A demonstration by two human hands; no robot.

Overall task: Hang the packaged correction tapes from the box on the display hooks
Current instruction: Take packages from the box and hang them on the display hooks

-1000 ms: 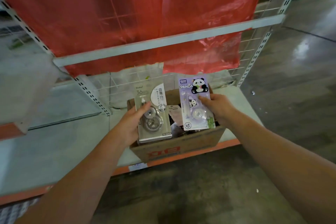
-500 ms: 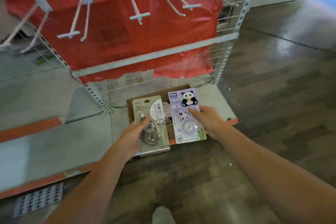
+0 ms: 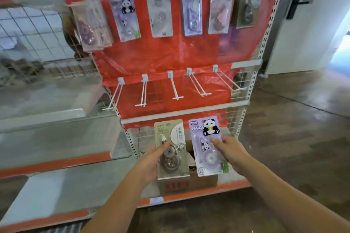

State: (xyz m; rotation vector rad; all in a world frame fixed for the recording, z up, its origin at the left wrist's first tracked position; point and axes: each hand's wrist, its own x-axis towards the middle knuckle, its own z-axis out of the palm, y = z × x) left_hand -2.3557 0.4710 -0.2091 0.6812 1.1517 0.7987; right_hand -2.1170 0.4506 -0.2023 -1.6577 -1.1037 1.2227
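The left hand (image 3: pixel 151 161) grips a glossy beige carded correction tape pack (image 3: pixel 171 149); the right hand (image 3: pixel 230 152) pinches a lilac panda-printed pack (image 3: pixel 207 145), both above the brown cardboard box (image 3: pixel 186 185). Five bare white wire hooks (image 3: pixel 177 89) jut above.

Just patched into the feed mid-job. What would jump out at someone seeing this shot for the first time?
The red plastic sheet behind the rack dominates the middle. In front, low in the frame, the left hand holds a beige correction tape pack and the right hand a purple panda pack, above the cardboard box. A row of bare hooks sits mid-rack, under a hung top row.
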